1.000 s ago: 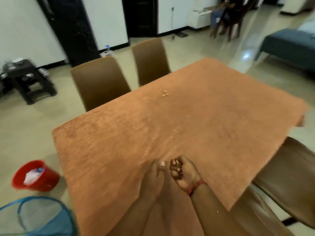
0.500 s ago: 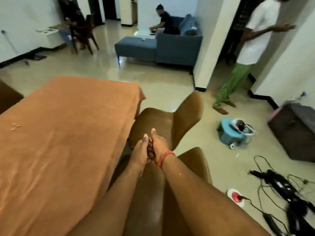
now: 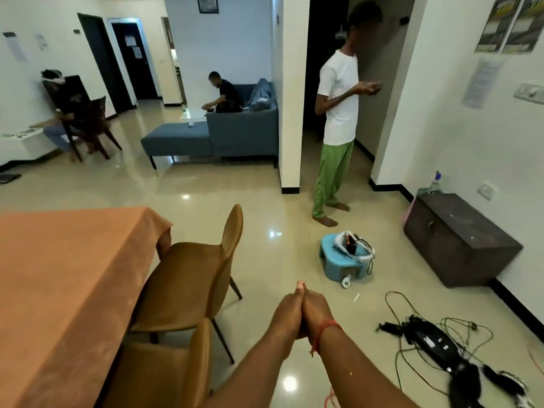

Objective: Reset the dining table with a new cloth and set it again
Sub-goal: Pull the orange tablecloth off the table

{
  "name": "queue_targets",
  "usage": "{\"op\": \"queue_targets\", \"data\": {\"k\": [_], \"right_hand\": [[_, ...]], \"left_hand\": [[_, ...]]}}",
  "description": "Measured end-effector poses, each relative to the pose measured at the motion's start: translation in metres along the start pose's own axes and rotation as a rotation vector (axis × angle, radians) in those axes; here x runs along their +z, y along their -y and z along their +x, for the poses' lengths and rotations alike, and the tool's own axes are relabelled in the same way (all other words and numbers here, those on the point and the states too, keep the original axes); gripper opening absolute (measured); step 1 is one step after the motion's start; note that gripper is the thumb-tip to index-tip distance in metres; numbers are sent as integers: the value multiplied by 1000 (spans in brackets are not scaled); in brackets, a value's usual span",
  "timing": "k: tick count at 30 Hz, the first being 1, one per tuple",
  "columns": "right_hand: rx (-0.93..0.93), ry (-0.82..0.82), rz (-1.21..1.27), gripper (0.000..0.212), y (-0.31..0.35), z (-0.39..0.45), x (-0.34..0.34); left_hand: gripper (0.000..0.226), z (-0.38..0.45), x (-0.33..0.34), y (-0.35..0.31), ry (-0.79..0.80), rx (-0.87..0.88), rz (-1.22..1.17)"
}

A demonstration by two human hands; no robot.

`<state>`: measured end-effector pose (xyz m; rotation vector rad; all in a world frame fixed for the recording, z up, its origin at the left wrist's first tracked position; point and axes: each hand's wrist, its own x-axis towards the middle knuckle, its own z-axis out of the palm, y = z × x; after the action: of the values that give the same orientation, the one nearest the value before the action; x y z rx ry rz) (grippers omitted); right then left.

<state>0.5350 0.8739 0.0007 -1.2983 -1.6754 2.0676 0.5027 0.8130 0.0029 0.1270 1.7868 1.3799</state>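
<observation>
The dining table at the left carries an orange cloth that hangs over its edge; the part of it in view is bare. My left hand and my right hand are pressed palm to palm in front of me, over the floor to the right of the chairs, fingertips pointing away. A red thread circles my right wrist. Whatever lies between the palms is hidden.
Two tan chairs stand against the table's right side. A person in a white shirt stands ahead. On the floor are a blue wheeled stool, tangled cables and a dark cabinet.
A second ago my right hand held small crumbs over the cloth with my left hand beside it. Both hands closed together and I turned right, away from the table, out over the floor.
</observation>
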Motion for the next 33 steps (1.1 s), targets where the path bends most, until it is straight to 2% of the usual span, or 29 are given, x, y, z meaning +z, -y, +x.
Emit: {"op": "queue_targets", "data": {"k": [4, 11, 14, 18, 22, 28, 33], "right_hand": [[-1, -62, -3, 30, 9, 45, -59], [34, -18, 28, 28, 57, 167, -90], [51, -18, 30, 30, 94, 237, -76], [162, 21, 86, 45, 163, 351, -45], [150, 69, 106, 44, 223, 442, -20], [182, 198, 122, 44, 308, 579, 12], [177, 383, 43, 52, 394, 726, 80]], "left_hand": [[62, 38, 61, -23, 65, -10, 47], [57, 145, 89, -77, 114, 12, 67], [55, 215, 79, -115, 92, 16, 73], [51, 329, 44, -187, 132, 11, 33], [42, 415, 16, -255, 119, 24, 13], [43, 543, -14, -343, 121, 43, 28], [52, 676, -72, -421, -33, 74, -133]]}}
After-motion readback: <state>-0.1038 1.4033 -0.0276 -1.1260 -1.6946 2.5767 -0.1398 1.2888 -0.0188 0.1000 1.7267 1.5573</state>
